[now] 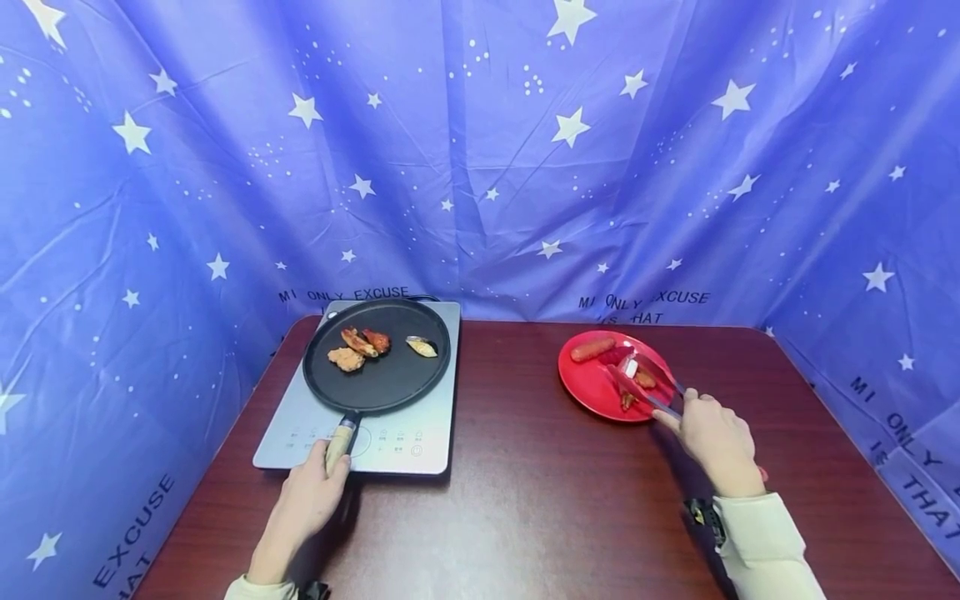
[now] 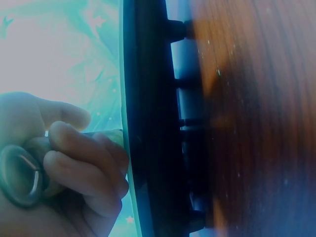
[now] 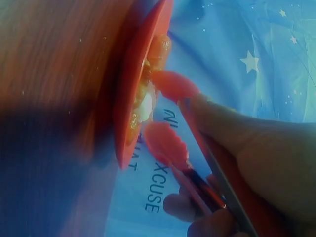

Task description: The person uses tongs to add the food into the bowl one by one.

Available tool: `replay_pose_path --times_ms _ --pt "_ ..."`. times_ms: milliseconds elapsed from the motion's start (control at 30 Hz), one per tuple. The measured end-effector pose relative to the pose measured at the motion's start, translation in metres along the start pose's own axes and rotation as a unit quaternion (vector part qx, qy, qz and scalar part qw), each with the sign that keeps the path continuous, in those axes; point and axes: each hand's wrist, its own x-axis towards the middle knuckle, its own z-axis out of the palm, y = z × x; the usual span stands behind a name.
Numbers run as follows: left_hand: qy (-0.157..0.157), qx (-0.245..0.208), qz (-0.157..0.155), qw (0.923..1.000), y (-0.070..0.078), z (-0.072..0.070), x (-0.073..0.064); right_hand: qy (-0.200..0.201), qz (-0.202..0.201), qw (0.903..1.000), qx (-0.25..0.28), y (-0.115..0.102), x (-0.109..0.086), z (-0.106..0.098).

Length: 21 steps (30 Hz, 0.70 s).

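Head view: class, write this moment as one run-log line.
left hand: grips pan handle | right hand: holds tongs over red plate | pan: on cooktop

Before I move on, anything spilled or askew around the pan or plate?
Nothing stands out; no visible spill or damage. The food lies within the rims of the pan and red plate.

Behind and at both sides of a glossy reddish-brown table [image 1: 517, 458] hangs a blue-violet curtain [image 1: 465, 158] in folds, printed with white stars [image 1: 572, 127], dots [image 1: 533, 81] and, lower down, black lettering [image 1: 381, 293]. Pale light [image 1: 480, 558] glares on the near tabletop.
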Motion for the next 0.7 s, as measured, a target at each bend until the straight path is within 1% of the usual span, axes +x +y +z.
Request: replay_pose_path --times_ms 133,300,500,700 --pt "-0.002 0.001 -0.001 1.0000 -0.001 0.001 0.001 -0.002 0.018 0.9998 0.000 -0.005 -0.001 0.001" --pt "0.005 0.002 0.003 1.0000 -0.001 0.001 0.001 -0.024 0.030 0.9993 0.003 -0.013 0.001 -0.001" --pt "0.008 0.003 0.009 0.9999 0.000 0.000 0.000 -0.035 0.030 0.9989 0.002 -0.016 0.004 -0.003" --pt "0.007 0.000 0.013 0.9999 0.001 -0.001 -0.001 -0.040 0.020 0.9990 -0.004 -0.015 0.005 -0.006"
